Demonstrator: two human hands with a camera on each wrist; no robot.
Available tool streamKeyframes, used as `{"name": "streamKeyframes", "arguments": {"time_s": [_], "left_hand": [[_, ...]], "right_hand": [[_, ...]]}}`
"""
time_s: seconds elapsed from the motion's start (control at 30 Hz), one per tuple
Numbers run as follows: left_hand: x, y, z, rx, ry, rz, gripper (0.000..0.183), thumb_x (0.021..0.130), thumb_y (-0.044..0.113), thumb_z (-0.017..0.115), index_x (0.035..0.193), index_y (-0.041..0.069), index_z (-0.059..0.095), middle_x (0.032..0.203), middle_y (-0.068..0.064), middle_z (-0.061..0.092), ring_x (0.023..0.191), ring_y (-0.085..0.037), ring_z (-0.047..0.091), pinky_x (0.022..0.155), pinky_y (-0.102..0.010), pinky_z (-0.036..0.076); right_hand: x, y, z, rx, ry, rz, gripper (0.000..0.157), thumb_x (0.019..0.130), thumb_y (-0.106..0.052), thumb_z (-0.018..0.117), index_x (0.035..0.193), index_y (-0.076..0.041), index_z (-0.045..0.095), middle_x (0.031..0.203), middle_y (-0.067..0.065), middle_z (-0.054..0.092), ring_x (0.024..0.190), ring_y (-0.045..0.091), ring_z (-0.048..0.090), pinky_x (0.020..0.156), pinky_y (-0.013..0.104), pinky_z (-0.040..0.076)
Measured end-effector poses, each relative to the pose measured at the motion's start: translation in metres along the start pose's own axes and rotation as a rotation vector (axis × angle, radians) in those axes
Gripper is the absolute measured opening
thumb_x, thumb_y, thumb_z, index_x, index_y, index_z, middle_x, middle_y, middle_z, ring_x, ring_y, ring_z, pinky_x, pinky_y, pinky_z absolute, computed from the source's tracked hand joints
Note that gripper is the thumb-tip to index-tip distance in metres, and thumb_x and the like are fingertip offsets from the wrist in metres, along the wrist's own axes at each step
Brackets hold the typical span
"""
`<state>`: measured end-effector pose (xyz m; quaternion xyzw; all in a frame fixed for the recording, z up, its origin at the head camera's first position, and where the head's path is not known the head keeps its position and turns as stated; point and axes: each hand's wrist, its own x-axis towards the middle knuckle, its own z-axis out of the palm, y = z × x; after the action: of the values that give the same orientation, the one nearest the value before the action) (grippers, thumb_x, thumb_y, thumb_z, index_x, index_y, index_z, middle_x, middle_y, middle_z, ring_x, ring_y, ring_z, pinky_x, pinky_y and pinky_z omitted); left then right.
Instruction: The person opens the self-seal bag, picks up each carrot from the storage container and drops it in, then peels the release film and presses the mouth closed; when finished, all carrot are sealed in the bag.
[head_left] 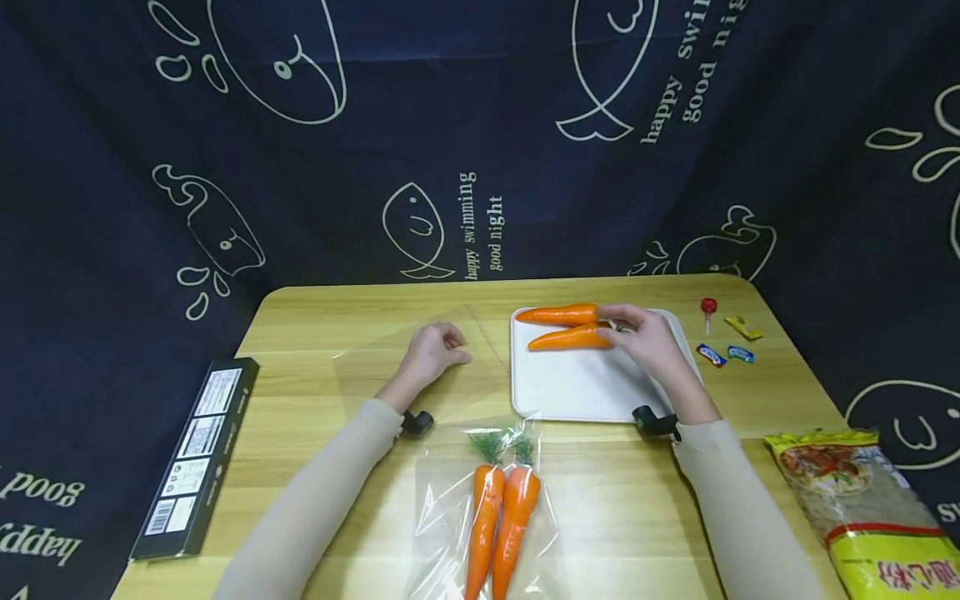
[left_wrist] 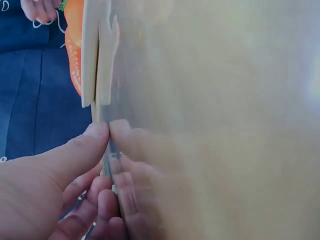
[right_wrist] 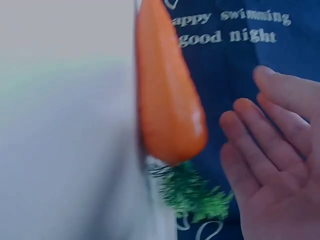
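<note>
My left hand point(head_left: 427, 357) rests on a clear flat plastic bag point(head_left: 367, 367) lying left of the tray. In the left wrist view its thumb point(left_wrist: 95, 142) touches the glossy sheet, and the other fingers are loosely curled, apart from the thumb. My right hand point(head_left: 651, 340) is over the white tray point(head_left: 585, 383), at the thick leafy ends of two orange carrots. The back carrot point(head_left: 557, 315) and the front carrot point(head_left: 567, 338) lie side by side, tips to the left. In the right wrist view its fingers point(right_wrist: 245, 130) are extended beside a carrot point(right_wrist: 167, 95), with a gap between.
Nearer me, another clear bag point(head_left: 442, 517) holds two carrots with green tops. A lollipop point(head_left: 708, 307) and several small wrapped sweets point(head_left: 740, 354) lie right of the tray. A long black box point(head_left: 198, 454) is along the left edge, a noodle packet point(head_left: 855, 500) at the right.
</note>
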<state>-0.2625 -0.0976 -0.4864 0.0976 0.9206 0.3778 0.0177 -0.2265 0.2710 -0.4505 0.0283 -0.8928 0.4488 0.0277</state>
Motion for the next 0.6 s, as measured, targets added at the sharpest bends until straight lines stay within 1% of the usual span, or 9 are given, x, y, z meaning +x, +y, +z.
{"name": "streamKeyframes", "arguments": {"time_s": [0.07,0.13,0.23,0.3,0.37,0.47,0.6], "left_hand": [[0.0,-0.001,-0.001,-0.012,-0.025,0.004,0.02,0.077,0.018,0.087,0.092,0.011,0.075,0.091,-0.001,0.07,0.085,-0.016,0.062,0.078,-0.031,0.054],[0.0,-0.001,-0.003,-0.004,-0.047,0.023,0.014,0.08,0.017,0.085,0.09,0.012,0.077,0.09,0.001,0.072,0.086,-0.016,0.064,0.08,-0.032,0.055],[0.0,-0.002,-0.006,0.013,-0.072,0.054,0.005,0.084,0.017,0.08,0.088,0.014,0.079,0.09,0.002,0.076,0.088,-0.015,0.067,0.084,-0.032,0.056],[0.0,-0.003,-0.009,0.033,-0.082,0.087,0.005,0.087,0.019,0.078,0.09,0.015,0.08,0.092,0.001,0.077,0.09,-0.016,0.069,0.086,-0.033,0.058],[-0.002,-0.003,-0.013,0.013,-0.088,0.102,0.007,0.089,0.021,0.076,0.092,0.015,0.08,0.095,0.001,0.077,0.093,-0.017,0.07,0.087,-0.034,0.058],[-0.007,-0.002,-0.022,-0.025,-0.069,0.109,0.01,0.091,0.024,0.074,0.095,0.017,0.08,0.099,0.001,0.076,0.095,-0.017,0.07,0.087,-0.033,0.058],[-0.014,0.005,-0.035,-0.099,0.014,0.12,0.009,0.089,0.023,0.076,0.095,0.018,0.08,0.098,0.002,0.075,0.092,-0.016,0.069,0.083,-0.03,0.059]], "right_hand": [[0.005,0.007,0.001,-0.064,-0.035,0.005,0.042,0.092,-0.023,0.073,0.131,-0.012,0.065,0.139,0.014,0.06,0.134,0.038,0.049,0.113,0.057,0.039],[0.008,0.013,0.002,-0.124,-0.054,-0.006,0.042,0.091,-0.022,0.074,0.13,-0.013,0.066,0.141,0.015,0.058,0.136,0.04,0.046,0.115,0.059,0.035],[0.01,0.018,0.003,-0.205,-0.072,-0.015,0.04,0.091,-0.021,0.074,0.13,-0.014,0.066,0.141,0.015,0.058,0.137,0.04,0.045,0.115,0.06,0.033],[0.01,0.021,0.003,-0.234,-0.088,-0.02,0.04,0.091,-0.019,0.073,0.13,-0.012,0.066,0.14,0.016,0.059,0.136,0.04,0.046,0.115,0.06,0.034],[0.009,0.023,0.001,-0.255,-0.11,-0.023,0.04,0.092,-0.019,0.073,0.13,-0.011,0.065,0.138,0.016,0.06,0.134,0.039,0.047,0.115,0.06,0.034],[0.007,0.024,0.0,-0.286,-0.154,-0.031,0.043,0.092,-0.02,0.073,0.133,-0.011,0.063,0.14,0.016,0.059,0.134,0.039,0.048,0.115,0.059,0.034],[0.004,0.026,-0.001,-0.317,-0.196,-0.046,0.051,0.09,-0.022,0.076,0.138,-0.015,0.06,0.145,0.016,0.055,0.136,0.039,0.045,0.116,0.06,0.033]]}}
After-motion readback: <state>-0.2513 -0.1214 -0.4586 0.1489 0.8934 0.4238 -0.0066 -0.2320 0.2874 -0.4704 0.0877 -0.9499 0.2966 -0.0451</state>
